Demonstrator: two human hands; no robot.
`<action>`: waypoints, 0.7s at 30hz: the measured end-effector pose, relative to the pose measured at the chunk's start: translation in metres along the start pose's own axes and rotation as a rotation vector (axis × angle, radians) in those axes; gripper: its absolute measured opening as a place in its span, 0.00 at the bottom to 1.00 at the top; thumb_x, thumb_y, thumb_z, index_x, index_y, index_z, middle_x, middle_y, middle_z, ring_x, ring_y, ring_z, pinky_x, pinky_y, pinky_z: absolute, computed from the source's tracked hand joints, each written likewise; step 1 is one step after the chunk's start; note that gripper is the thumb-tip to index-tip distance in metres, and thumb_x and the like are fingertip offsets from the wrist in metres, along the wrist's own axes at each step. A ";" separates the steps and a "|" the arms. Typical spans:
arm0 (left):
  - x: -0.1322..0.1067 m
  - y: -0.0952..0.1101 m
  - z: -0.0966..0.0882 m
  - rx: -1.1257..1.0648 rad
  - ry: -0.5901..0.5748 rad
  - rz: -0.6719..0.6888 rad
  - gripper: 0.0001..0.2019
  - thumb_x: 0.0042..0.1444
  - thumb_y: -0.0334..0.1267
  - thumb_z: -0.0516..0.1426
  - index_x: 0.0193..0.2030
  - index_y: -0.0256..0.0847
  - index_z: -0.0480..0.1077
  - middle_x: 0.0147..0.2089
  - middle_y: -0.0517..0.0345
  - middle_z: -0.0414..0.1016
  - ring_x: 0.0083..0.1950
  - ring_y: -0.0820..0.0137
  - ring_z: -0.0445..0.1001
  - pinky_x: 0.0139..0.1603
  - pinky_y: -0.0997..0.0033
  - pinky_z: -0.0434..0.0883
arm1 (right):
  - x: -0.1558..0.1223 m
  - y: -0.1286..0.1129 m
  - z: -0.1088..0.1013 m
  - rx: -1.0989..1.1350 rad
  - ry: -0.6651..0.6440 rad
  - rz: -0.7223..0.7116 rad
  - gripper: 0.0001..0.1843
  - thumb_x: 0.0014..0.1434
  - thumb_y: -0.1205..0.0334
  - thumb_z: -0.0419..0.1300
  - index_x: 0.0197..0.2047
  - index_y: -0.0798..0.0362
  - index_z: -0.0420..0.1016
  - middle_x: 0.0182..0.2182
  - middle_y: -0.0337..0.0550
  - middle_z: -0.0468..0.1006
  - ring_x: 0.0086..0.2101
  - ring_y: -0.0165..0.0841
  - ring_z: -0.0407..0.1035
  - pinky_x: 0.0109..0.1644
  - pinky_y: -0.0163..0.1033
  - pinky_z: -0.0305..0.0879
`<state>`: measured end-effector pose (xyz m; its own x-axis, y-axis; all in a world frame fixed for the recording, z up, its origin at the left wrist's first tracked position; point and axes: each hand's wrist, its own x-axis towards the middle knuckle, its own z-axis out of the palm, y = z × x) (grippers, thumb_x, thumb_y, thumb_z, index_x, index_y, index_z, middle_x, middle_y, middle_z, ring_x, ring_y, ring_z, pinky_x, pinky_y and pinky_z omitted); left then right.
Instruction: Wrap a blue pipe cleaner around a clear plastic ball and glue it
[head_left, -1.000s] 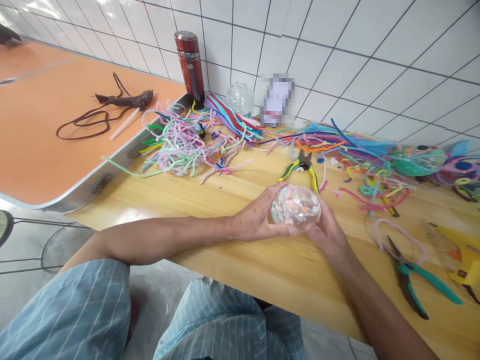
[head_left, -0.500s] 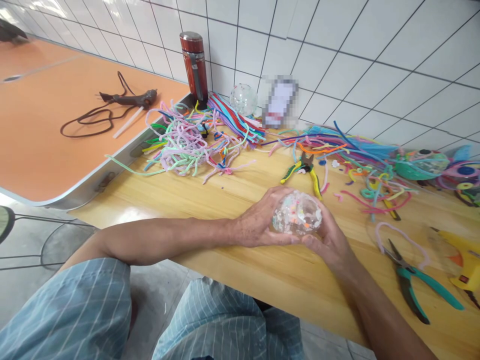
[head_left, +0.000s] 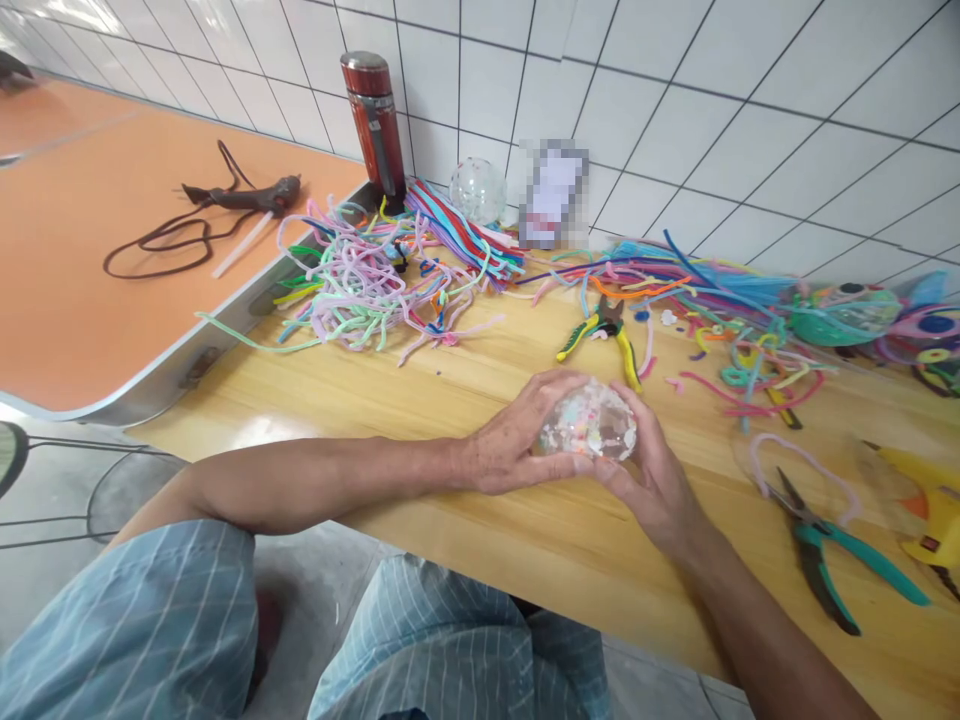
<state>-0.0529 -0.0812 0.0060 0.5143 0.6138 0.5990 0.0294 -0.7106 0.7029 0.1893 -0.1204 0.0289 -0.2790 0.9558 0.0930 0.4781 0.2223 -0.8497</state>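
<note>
A clear ball with coloured flecks point(head_left: 589, 422) is held between my two hands, low over the wooden table point(head_left: 360, 410). My left hand point(head_left: 517, 430) wraps round its left side, the thumb along the near edge. On the other side my right hand point(head_left: 649, 465) grips it, thumb below and fingers behind. Just beyond the ball lie yellow-and-green cutting pliers point(head_left: 611, 320), spread apart. Teal-handled long-nose pliers point(head_left: 821, 550) rest to the right of my right forearm.
Tangled pipe cleaners point(head_left: 367, 280) and a bundle point(head_left: 465, 235) lie at the back. A red flask point(head_left: 375, 130), another clear ball point(head_left: 478, 190) and a blurred phone point(head_left: 553, 195) stand by the wall. Glue guns, one dark point(head_left: 255, 195), one yellow point(head_left: 930, 500), flank the area.
The ball has turned slightly between my hands, and my right fingers have shifted on it. Both hands still hold it in about the same place. The view has moved a little.
</note>
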 end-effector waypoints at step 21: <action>-0.004 -0.001 -0.004 -0.060 -0.044 -0.145 0.51 0.64 0.58 0.65 0.83 0.50 0.40 0.81 0.36 0.53 0.83 0.44 0.56 0.82 0.33 0.59 | -0.001 0.001 0.014 -0.356 0.150 -0.380 0.56 0.66 0.47 0.69 0.83 0.44 0.38 0.76 0.63 0.60 0.73 0.58 0.62 0.73 0.68 0.68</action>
<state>-0.0581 -0.0813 0.0045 0.5453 0.6918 0.4733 0.0552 -0.5931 0.8032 0.1786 -0.1240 0.0212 -0.3776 0.8064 0.4552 0.6266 0.5844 -0.5156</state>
